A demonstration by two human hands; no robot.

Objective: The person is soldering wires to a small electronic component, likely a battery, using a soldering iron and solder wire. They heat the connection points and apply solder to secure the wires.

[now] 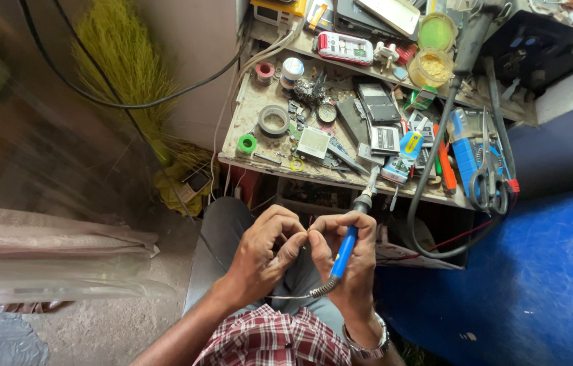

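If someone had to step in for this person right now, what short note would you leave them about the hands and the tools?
Right hand: gripping the blue-handled soldering iron, tip pointing up toward the bench, coiled cord trailing below the wrist.
Left hand: fingertips pinched together against the right hand's; whatever small part is between them is too small to tell.
Both hands are over the lap, in front of the cluttered wooden workbench.
On the bench: grey tape roll, steel scissors.
Done or left: whether any joint is finished cannot be seen.
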